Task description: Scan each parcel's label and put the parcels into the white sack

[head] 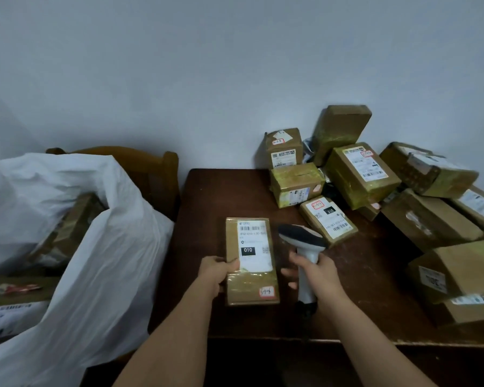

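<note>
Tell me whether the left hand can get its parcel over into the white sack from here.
Probably yes. The left hand grips the flat parcel at its left edge, and the white sack gapes open just left of the table, with nothing between them.

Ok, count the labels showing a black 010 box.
2. One is on the parcel held by the left hand; one is on the small parcel behind the scanner. Others may be hidden.

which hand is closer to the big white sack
Left. The left hand grips the flat brown cardboard parcel by its left edge, beside the big white sack. The right hand holds the white handheld scanner beyond that parcel, farther away.
</note>
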